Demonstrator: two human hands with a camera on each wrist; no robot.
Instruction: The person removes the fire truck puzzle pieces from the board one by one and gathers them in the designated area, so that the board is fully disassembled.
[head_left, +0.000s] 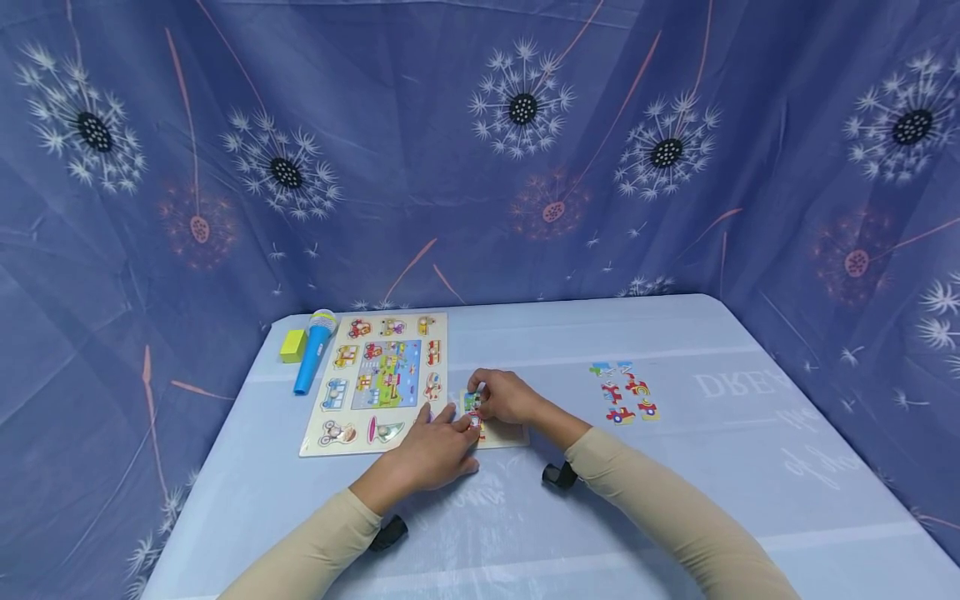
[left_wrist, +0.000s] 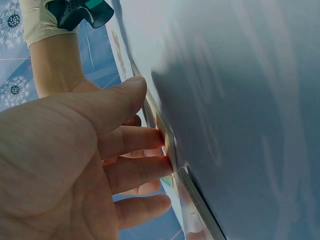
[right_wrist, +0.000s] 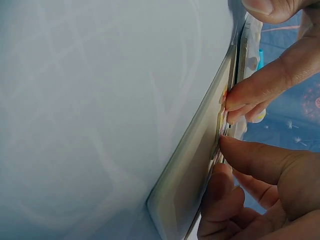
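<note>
A small jigsaw tray (head_left: 504,437) lies flat on the table, its left side close against a larger picture board (head_left: 313,440). Colourful jigsaw pieces (head_left: 472,402) fill part of the tray's left side; its right part shows bare. My left hand (head_left: 433,454) reaches in from the left with fingers extended, fingertips touching the pieces and the board's edge. From the right, my right hand (head_left: 507,398) pinches a jigsaw piece between thumb and curled fingers at the tray. That piece is mostly hidden by the fingers, also in the right wrist view.
Several loose jigsaw pieces (head_left: 611,392) lie on the table to the right. Beyond the board's left edge are a blue toy microphone (head_left: 311,364) and a yellow block (head_left: 293,346). A patterned blue curtain (head_left: 420,167) hangs behind the table.
</note>
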